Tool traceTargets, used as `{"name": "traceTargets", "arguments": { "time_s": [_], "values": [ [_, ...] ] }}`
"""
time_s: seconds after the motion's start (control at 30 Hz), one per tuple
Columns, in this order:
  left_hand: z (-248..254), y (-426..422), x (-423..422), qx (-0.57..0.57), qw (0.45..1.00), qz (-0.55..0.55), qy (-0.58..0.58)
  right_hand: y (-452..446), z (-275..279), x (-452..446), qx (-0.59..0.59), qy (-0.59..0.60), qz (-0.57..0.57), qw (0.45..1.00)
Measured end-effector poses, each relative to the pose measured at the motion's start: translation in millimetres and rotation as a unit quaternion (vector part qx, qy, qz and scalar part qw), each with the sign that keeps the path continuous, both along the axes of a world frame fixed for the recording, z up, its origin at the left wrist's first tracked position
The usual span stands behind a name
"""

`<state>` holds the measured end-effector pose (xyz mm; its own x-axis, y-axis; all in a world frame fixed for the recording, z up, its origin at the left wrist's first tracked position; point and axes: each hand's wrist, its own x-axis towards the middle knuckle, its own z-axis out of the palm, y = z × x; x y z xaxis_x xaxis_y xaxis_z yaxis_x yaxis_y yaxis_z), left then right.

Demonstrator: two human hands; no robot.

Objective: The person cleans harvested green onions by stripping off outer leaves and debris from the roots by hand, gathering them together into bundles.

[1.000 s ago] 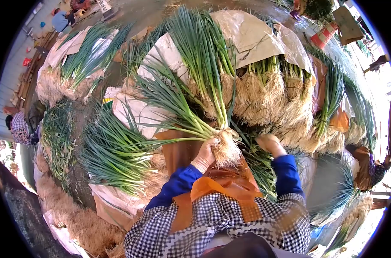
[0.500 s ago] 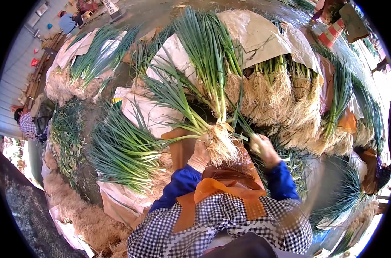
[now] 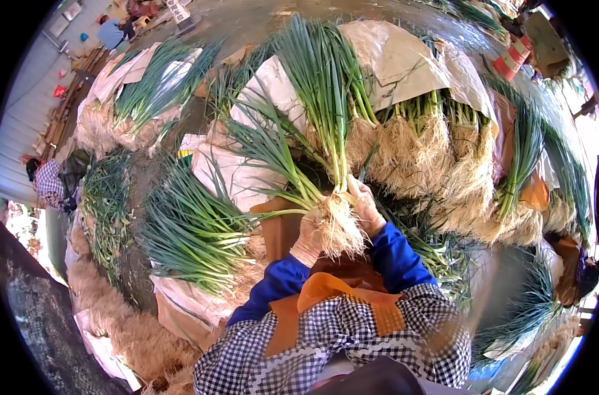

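Observation:
In the head view my left hand [image 3: 307, 238] is closed round the lower stems of a bunch of green onions [image 3: 303, 187], beside its pale, stringy roots [image 3: 341, 227]. The long green leaves of the bunch fan away to the upper left. My right hand [image 3: 366, 209] touches the right side of the same bunch, its fingers at the stem bases just above the roots. The roots hang between both hands, over my orange-brown apron [image 3: 326, 289]. Some of my fingers are hidden behind the roots.
Leafy onions [image 3: 187, 227] lie at the left, and covered bundles with thick roots [image 3: 411, 158] lie ahead to the right. Loose leaves [image 3: 444, 257] are by my right sleeve. A person [image 3: 48, 184] sits at the far left, another [image 3: 112, 31] at the back left. A red-and-white cone [image 3: 512, 58] stands back right.
My right hand has come in from the right and now touches the bunch at its stem bases. My left hand still holds the bunch. The view has shifted slightly.

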<state>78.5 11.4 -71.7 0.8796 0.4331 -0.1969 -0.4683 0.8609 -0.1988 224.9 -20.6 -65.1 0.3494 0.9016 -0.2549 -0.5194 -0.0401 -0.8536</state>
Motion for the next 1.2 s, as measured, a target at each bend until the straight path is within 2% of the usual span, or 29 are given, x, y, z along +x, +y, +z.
{"name": "traceTargets", "arguments": {
  "time_s": [0.07, 0.1, 0.13, 0.2, 0.23, 0.27, 0.3, 0.33, 0.37, 0.4, 0.47, 0.53, 0.57, 0.6, 0.63, 0.67, 0.73, 0.77, 0.8, 0.87, 0.9, 1.0, 1.07, 1.13, 1.17, 1.2],
  "values": [
    [-2, 4, -7, 0.082, 0.996, 0.018, 0.015, -32, -16, 3, -0.092, -0.187, 0.078, 0.975],
    [8, 8, -7, 0.094, 0.996, 0.008, -0.005, -46, 3, 8, -0.179, -0.392, 0.192, 0.882],
    [19, 10, -6, 0.105, 0.994, -0.001, -0.027, -63, 24, 16, -0.254, -0.570, 0.294, 0.724],
    [14, 15, -4, 0.096, 0.995, -0.020, 0.003, -126, -27, 65, -0.095, -0.689, 0.287, 0.659],
    [9, 15, -2, 0.089, 0.995, -0.034, 0.034, -130, -18, 72, -0.099, -0.691, 0.288, 0.655],
    [-5, 11, 0, 0.086, 0.995, -0.034, 0.030, -130, -1, 80, -0.240, -0.671, 0.309, 0.630],
    [-27, 7, 4, 0.103, 0.991, -0.039, 0.081, -126, 21, 89, -0.376, -0.637, 0.319, 0.593],
    [-39, 1, 8, 0.117, 0.983, -0.043, 0.133, -103, 45, 75, -0.388, -0.577, 0.227, 0.682],
    [-30, -6, 8, 0.150, 0.973, -0.042, 0.173, -87, 73, 54, -0.310, -0.406, 0.130, 0.849],
    [-30, -10, 7, 0.175, 0.969, -0.049, 0.167, -76, 36, 49, -0.176, -0.391, 0.063, 0.901],
    [-61, -18, 8, 0.187, 0.953, -0.048, 0.234, -46, 28, 31, -0.118, -0.461, 0.155, 0.866],
    [-56, -18, 9, 0.191, 0.947, -0.038, 0.255, -37, 44, 22, -0.189, -0.649, 0.166, 0.718],
    [-59, -15, 9, 0.183, 0.950, -0.035, 0.249, -49, 24, 17, -0.044, -0.586, 0.101, 0.803],
    [-53, -15, 9, 0.172, 0.954, -0.033, 0.244, -62, 32, 18, 0.040, -0.573, 0.165, 0.802],
    [-49, -16, 8, 0.182, 0.953, 0.000, 0.243, -80, 43, 21, -0.070, -0.595, 0.300, 0.742],
    [-63, -11, 7, 0.187, 0.957, -0.001, 0.221, -92, 58, 26, -0.175, -0.601, 0.422, 0.656],
    [-53, -11, 9, 0.165, 0.959, -0.015, 0.229, -127, 0, 69, -0.162, -0.689, 0.411, 0.575],
    [-60, -13, 9, 0.196, 0.949, -0.009, 0.245, -103, 63, 61, -0.362, -0.677, 0.418, 0.485],
    [-60, -16, 13, 0.199, 0.950, -0.013, 0.241, -106, 40, 77, -0.258, -0.729, 0.262, 0.577],
    [-58, -23, 18, 0.308, 0.897, 0.029, 0.315, -62, 66, 51, -0.170, -0.605, 0.085, 0.773],
    [-57, -24, 18, 0.284, 0.912, -0.010, 0.297, -43, 61, 44, -0.170, -0.623, 0.092, 0.758],
    [-37, -32, 22, 0.316, 0.882, 0.030, 0.350, 2, 29, 30, -0.191, -0.679, 0.167, 0.689],
    [-34, -33, 23, 0.327, 0.872, 0.052, 0.361, 10, 1, 31, -0.137, -0.734, 0.158, 0.647],
    [-42, -34, 20, 0.311, 0.874, 0.031, 0.372, 12, -13, 22, -0.180, -0.752, 0.160, 0.614],
    [-43, -35, 19, 0.305, 0.876, 0.015, 0.374, 5, -13, 19, -0.131, -0.755, 0.113, 0.632],
    [-45, -34, 18, 0.304, 0.876, 0.012, 0.373, -3, -1, 18, -0.134, -0.755, 0.114, 0.632]
  ]
}}
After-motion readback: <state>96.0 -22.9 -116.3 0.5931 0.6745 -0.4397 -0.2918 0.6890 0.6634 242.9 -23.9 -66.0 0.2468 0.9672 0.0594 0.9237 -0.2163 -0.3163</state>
